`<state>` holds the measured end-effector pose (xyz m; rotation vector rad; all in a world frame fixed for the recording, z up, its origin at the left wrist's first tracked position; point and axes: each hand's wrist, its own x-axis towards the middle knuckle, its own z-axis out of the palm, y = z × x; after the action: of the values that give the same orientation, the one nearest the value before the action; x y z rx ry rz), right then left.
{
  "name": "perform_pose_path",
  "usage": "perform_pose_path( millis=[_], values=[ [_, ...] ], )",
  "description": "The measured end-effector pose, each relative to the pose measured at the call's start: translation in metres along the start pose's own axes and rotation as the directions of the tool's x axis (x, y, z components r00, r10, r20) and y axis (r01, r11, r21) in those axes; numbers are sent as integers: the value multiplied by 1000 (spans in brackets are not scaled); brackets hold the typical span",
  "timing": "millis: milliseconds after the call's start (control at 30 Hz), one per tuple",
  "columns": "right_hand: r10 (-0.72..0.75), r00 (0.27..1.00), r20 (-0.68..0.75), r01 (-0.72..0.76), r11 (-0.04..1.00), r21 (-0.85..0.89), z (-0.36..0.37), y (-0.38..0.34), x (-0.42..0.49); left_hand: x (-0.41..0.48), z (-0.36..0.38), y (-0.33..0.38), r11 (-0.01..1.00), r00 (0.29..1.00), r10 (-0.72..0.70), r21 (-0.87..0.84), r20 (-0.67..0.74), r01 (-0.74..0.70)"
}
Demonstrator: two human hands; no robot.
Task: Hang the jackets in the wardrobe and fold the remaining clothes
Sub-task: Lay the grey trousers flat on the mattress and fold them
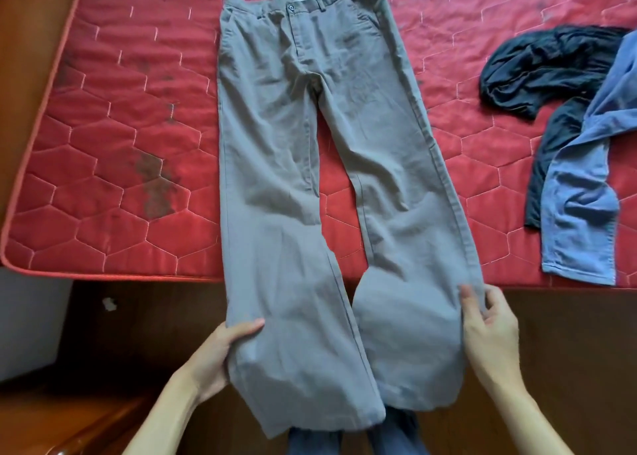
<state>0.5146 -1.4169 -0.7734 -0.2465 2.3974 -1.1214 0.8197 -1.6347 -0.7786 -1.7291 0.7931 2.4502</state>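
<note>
Grey trousers (310, 137) lie spread front-up on a red quilted mattress (113, 117), waistband at the far end, both legs hanging over the near edge. My left hand (220, 354) grips the outer edge of the left leg near its hem, thumb on top. My right hand (489, 330) pinches the outer seam of the right leg low down. The two legs lie apart in a narrow V.
A dark garment (537, 65) and a blue garment (582, 192) lie crumpled together on the mattress at the right. The wooden bed frame (144, 320) runs along the near edge and the left side. My own legs in blue trousers (358, 437) show below.
</note>
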Motion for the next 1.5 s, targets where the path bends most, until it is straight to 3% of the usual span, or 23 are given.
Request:
perform_pose_path(
  millis=[200, 367, 533, 600, 767, 933, 1033, 1100, 1133, 1200, 1267, 1333, 1500],
  values=[
    [91, 972, 218, -88, 996, -24, 0, 9, -23, 1, -5, -27, 988, 996, -10, 152, -88, 23],
    [-61, 950, 307, 89, 993, -78, 22, -46, -42, 0, -8, -32, 989, 992, -7, 147, -125, 26],
    [-167, 787, 594, 384, 886, -259, 91, -90, -89, -5, 2, -29, 990, 993, -4, 136, -116, 20],
    [-134, 718, 683, 471, 816, -335, 121, -102, -108, -11, 10, -25, 997, 997, -11, 72, -82, 17],
    [-4, 609, 793, 536, 739, -408, 181, -106, -148, -17, 12, -24, 999, 996, -12, -31, -92, 10],
    [-76, 533, 842, 602, 734, -315, 194, -90, -172, -14, 4, -27, 1000, 994, -7, 27, -107, 10],
    [-97, 479, 872, 535, 820, -203, 180, -77, -170, -10, -1, -24, 997, 990, 34, 80, -136, -23],
    [-91, 467, 880, 411, 903, -125, 165, -65, -167, -7, -3, -24, 991, 980, 73, 125, -185, -50],
    [-77, 522, 850, 308, 946, -104, 159, -57, -166, -7, -4, -23, 990, 975, 80, 127, -208, -54],
    [39, 733, 680, 32, 995, -91, 149, -37, -158, -7, -4, -22, 992, 975, 79, 112, -210, -56],
    [225, 835, 502, -208, 974, -90, 145, -20, -144, -9, -6, -21, 995, 982, 60, 93, -180, -44],
    [358, 803, 477, -351, 930, -108, 144, -15, -128, -13, -8, -21, 999, 989, 33, 40, -142, -27],
    [423, 582, 695, -534, 843, -67, 155, -24, -106, -20, -20, -19, 981, 995, -85, -176, -41, 77]
  ],
)
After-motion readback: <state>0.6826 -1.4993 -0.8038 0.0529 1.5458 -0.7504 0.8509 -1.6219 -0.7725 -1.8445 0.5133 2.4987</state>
